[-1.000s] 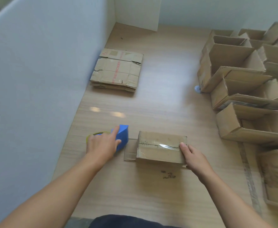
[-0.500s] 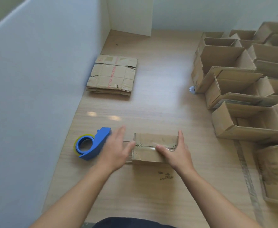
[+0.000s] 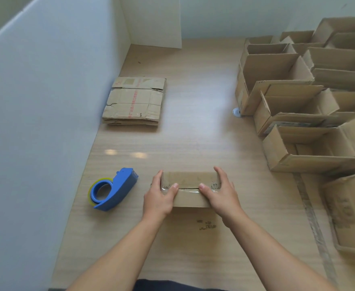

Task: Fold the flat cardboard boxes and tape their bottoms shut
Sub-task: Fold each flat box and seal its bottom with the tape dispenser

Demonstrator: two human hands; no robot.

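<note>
A small cardboard box (image 3: pixel 190 181) stands bottom-up on the wooden table near me, with clear tape along its centre seam. My left hand (image 3: pixel 158 196) grips its left end, thumb pressing on the tape. My right hand (image 3: pixel 221 193) grips the right end the same way, thumb on the seam. A blue tape dispenser (image 3: pixel 113 189) lies on the table left of the box, untouched. A stack of flat cardboard boxes (image 3: pixel 135 100) lies farther back by the left wall.
Several folded open boxes (image 3: pixel 294 106) crowd the table's right side, with one more box (image 3: pixel 348 211) at the near right. A white partition wall (image 3: pixel 46 101) borders the left edge. A small white round object (image 3: pixel 236 112) sits beside the boxes.
My left hand let go of the tape dispenser and moved right onto the box. Both hands now clasp the box ends with thumbs on the taped seam.
</note>
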